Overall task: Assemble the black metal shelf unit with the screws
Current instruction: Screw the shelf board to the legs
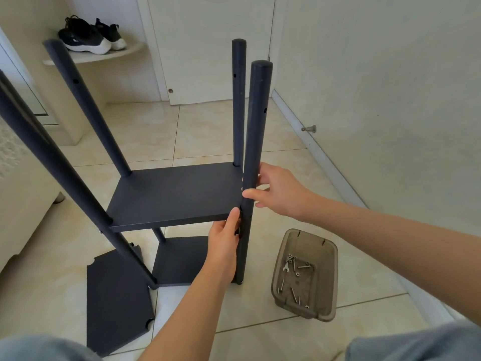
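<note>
A black metal shelf unit stands on the tiled floor, with a middle shelf panel (177, 194), a bottom panel (179, 261) and round upright posts. My right hand (276, 188) grips the near right post (256, 142) just above the middle shelf, thumb in front of the post. Under the shelf's front right corner my left hand (223, 246) lies against the same post with its fingertips at the joint. Screws and a small wrench (294, 272) lie in a smoky clear plastic bin (325, 287) on the floor to the right.
A spare black shelf panel (117, 303) lies flat on the floor at the lower left. Black sneakers (88, 35) sit on a corner ledge at the back. A white wall with a door stop (309, 129) runs along the right, a pale cabinet on the left.
</note>
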